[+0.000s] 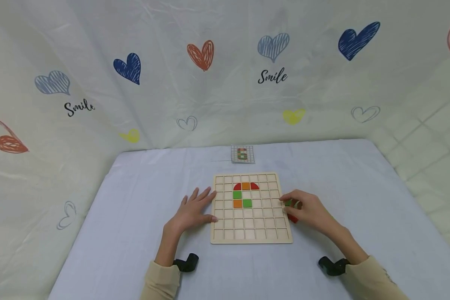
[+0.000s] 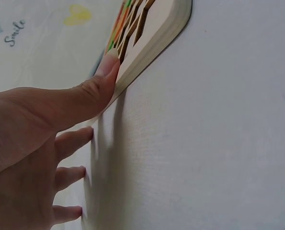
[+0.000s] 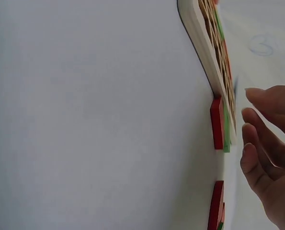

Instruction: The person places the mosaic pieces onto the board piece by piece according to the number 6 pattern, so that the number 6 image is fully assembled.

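Observation:
A wooden grid board lies flat, with several red, orange and green tiles set in its upper middle squares. My left hand is at the board's left edge with fingers spread; in the left wrist view its thumb rests on the rim. My right hand hovers by the right edge, thumb and fingers bent with a gap and nothing seen between them. Under it are loose pieces, including a red piece and a green piece beside the board. Another red piece lies apart from these.
A small card with a coloured grid pattern lies behind the board. A white cloth covers the table, and a curtain printed with hearts hangs behind it. Black devices sit at both wrists.

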The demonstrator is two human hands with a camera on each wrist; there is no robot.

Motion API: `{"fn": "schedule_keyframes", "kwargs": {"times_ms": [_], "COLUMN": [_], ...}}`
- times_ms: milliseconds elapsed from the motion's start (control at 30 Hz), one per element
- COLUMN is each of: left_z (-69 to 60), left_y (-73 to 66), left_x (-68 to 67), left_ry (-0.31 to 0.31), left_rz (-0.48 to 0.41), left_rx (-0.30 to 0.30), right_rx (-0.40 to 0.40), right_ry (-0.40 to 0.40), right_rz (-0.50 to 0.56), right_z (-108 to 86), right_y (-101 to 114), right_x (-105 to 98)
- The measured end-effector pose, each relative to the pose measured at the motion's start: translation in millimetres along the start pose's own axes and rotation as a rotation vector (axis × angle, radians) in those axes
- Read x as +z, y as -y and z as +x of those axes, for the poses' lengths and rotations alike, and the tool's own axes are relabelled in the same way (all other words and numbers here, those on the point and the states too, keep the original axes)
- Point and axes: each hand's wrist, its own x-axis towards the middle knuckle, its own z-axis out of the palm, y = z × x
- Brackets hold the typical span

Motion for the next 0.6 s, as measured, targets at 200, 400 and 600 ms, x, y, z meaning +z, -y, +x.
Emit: {"fn": "schedule_keyframes", "kwargs": {"times_ms": [200, 400, 600], "left_z": [0.2, 0.1, -0.8], "left_y": [-1.7, -2.1, -1.9], "left_x": [0.6, 1.0, -0.7], "left_ry": [-0.002, 0.005, 0.002], "left_rz": [0.000, -0.003, -0.004], "left_rx": [0.001, 0.002, 0.000], "right_rx": [-0.016, -0.032, -0.023], "right_ry": [0.002, 0.021, 0.047], "right_rz": [-0.014, -0.041, -0.099], "right_z": [-14.6, -24.8, -28.0], "right_y": [-11.3, -17.0, -16.9], "right_x": [-7.2, -11.9, -9.5]}}
